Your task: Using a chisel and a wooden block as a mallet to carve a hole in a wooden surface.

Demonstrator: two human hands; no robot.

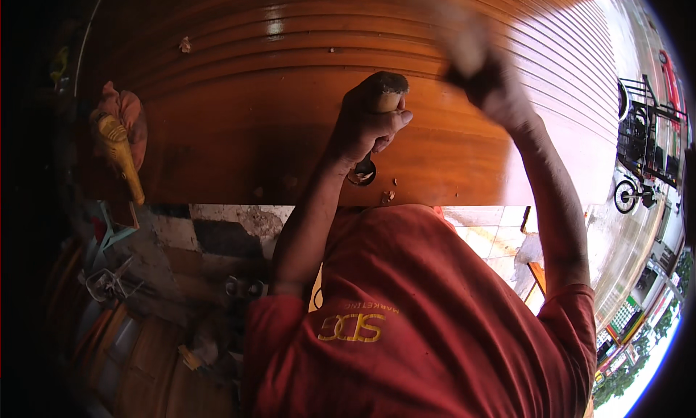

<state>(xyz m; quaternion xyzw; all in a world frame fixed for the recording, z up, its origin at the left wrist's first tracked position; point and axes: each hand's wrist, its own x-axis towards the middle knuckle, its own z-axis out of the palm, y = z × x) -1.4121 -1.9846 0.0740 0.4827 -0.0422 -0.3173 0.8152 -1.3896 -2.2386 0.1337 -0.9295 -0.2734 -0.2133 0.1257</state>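
Observation:
My left hand (362, 124) is closed round the wooden handle of a chisel (389, 99), with the handle's worn, dark top showing above the fingers. Below the fist, its dark shaft runs down to a round hole (364, 176) near the front edge of a reddish-brown varnished wooden panel (239, 142). Wood chips lie in and beside this hole. Raised to the right of the chisel, my right hand (500, 95) grips a wooden tool (467, 52). Motion smears that tool, so I cannot make out its head.
Grooves run across the panel's far side, where a wood chip (185, 45) lies. A yellow tool (119, 153) rests at the left end against an orange-pink cloth (133, 113). A teal-framed stand (112, 229) is below it. Beyond the right end stands a wheeled vehicle (629, 195).

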